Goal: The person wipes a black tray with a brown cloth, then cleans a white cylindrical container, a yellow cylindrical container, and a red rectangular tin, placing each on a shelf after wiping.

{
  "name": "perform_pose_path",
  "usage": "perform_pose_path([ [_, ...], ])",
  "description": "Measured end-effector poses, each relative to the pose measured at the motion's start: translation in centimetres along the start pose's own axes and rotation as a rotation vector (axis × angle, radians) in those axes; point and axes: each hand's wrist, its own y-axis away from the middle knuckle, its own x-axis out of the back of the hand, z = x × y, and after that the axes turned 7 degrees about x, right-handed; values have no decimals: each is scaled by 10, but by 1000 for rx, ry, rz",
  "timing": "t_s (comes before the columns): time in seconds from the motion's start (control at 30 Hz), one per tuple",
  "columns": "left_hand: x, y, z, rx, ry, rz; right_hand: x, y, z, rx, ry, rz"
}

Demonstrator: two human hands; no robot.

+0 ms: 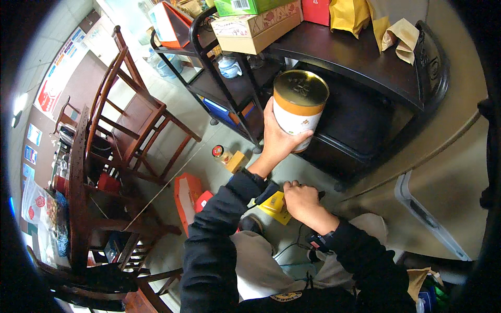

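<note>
My left hand [280,135] grips a round canister [299,117] by its side, raised in front of a dark shelf unit. The canister has a white body, an orange band and a shiny gold-coloured top, which tilts toward me. Lower and to the right, my right hand [303,199] hovers above the floor with its fingers curled. Dark shapes show on both sides of that fist; whether it holds one of them cannot be made out. Below it, partly covered, lies a yellow packet [276,207] on the tiles.
The dark shelf unit [352,66] bears a cream patterned box [254,31], a yellow bag [350,17] and a folded paper bag [403,39]. A blue-white teapot [229,67] sits lower. On the floor are a glass jar [222,153] and an orange box [187,195]. Wooden chair [137,121] at left.
</note>
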Motion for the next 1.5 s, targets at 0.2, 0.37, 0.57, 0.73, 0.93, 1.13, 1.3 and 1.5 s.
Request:
perform_pose_path([
  [0.2,-48,-22,-12,20,-8,134,-2,-4,4,-69,41,-63],
  [0.37,-68,-33,-21,6,-160,235,0,-4,7,-87,9,-85],
  [0.57,-94,-43,-33,16,-346,325,1,-8,9,-99,-12,-221],
  [0.73,-105,-32,-14,132,-383,126,-24,-9,18,-61,43,-305],
  [0.93,-61,-12,13,98,-244,-176,-40,-7,13,-116,13,-222],
  [1.13,-23,-90,11,-127,-185,-167,-25,1,3,-81,89,-93],
  [1.3,-39,-110,24,-265,-217,-370,-27,0,5,-60,69,-128],
  [1.5,-77,-115,8,-139,-110,-404,-30,3,2,-135,73,-194],
])
